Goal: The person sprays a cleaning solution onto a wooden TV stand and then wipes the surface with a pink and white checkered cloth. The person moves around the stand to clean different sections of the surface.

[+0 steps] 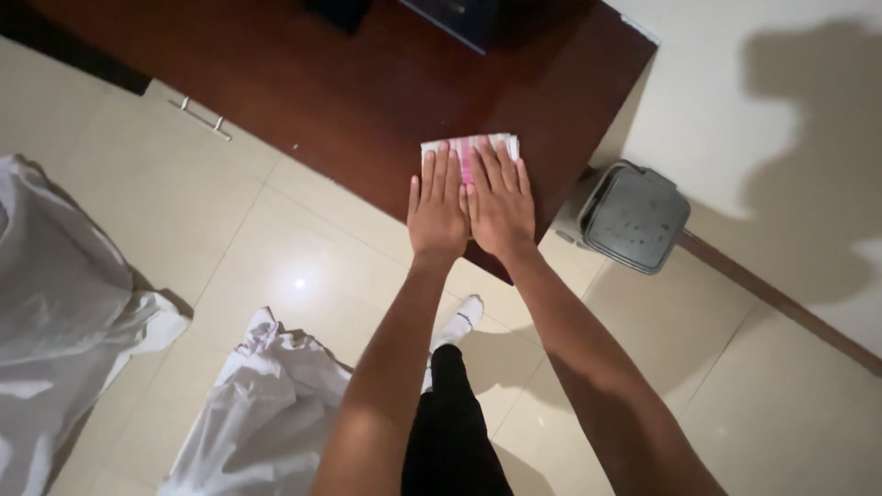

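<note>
Left hand [436,209] and right hand [501,204] flat and open, side by side, pressing on a small folded white-and-pink cloth [470,149] near the front edge of the dark wooden table [349,92], its long side lying left to right, sticking out past the fingertips.

My left hand [437,208] and right hand [502,200] press flat, side by side, on a folded white-and-pink cloth [469,152] lying on the dark wooden table [367,92].
</note>
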